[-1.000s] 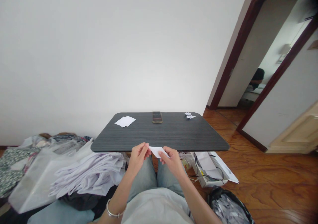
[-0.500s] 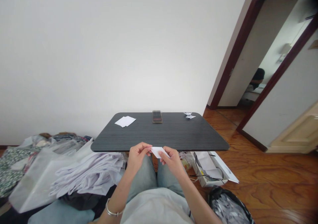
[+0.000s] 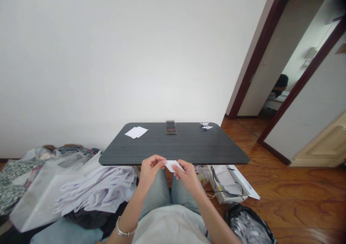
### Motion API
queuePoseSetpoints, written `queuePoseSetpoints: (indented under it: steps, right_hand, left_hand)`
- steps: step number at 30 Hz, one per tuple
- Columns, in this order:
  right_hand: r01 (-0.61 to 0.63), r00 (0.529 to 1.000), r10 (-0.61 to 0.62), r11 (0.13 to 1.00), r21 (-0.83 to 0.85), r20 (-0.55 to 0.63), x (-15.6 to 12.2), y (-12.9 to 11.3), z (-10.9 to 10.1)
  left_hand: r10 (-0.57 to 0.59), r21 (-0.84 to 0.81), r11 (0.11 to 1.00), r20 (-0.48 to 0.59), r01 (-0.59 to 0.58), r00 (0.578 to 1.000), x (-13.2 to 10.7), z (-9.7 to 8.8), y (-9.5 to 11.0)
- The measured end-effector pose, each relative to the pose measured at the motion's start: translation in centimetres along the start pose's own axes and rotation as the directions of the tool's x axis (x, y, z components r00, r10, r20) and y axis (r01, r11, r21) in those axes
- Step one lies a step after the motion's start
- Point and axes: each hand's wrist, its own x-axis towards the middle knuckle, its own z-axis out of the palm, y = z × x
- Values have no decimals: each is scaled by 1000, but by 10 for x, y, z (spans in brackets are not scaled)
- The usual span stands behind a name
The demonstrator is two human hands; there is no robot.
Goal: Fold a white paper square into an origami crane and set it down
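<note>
A small folded piece of white paper point(image 3: 172, 165) is held between both my hands, just in front of the near edge of the dark table point(image 3: 189, 148). My left hand point(image 3: 150, 170) pinches its left end with thumb and fingertips. My right hand point(image 3: 186, 173) pinches the right end. Both hands hover above my knees, and a silver bracelet circles my left wrist.
On the table lie white paper sheets point(image 3: 136, 132) at the far left, a phone point(image 3: 171, 127) standing at the far middle, and folded paper cranes point(image 3: 206, 125) at the far right. Clothes and bags point(image 3: 67, 186) pile up on the left. A box point(image 3: 229, 184) and a bin point(image 3: 250, 226) sit on the right.
My left fingers have slid slightly right along the paper, closing toward my right hand. The paper has stayed in about the same place.
</note>
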Motion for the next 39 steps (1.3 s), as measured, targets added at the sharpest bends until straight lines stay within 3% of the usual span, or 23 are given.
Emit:
queuePoseSetpoints:
  steps: [7,20,25,29,33,39]
  right_hand:
    - [-2,1000,2,1000,-2,10,0,-1,0]
    - [-3,1000,3,1000,3,-21,1,-1,-1]
    - [45,997,-48,998,-52,-62,1,0,-1]
    - [-19,1000,21,986,164,-11,3,-1,-1]
    - [-206,978,173,865,457,112,3,-6,-4]
    - [-208,978,184,833,513,98,3,-7,-6]
  left_hand:
    - [-29,14,999,6,29,1000,1,-4,0]
    - [35,-43,998,-37,-36,999,0,-3,-5]
    - [14,61,998,46,-17,999,-1,1,-1]
    - [-26,64,998,93,20,995,-1,1,0]
    - [26,-2,1000,116,-26,993,0,-3,-1]
    - [46,19,999,137,-49,990,0,-3,-3]
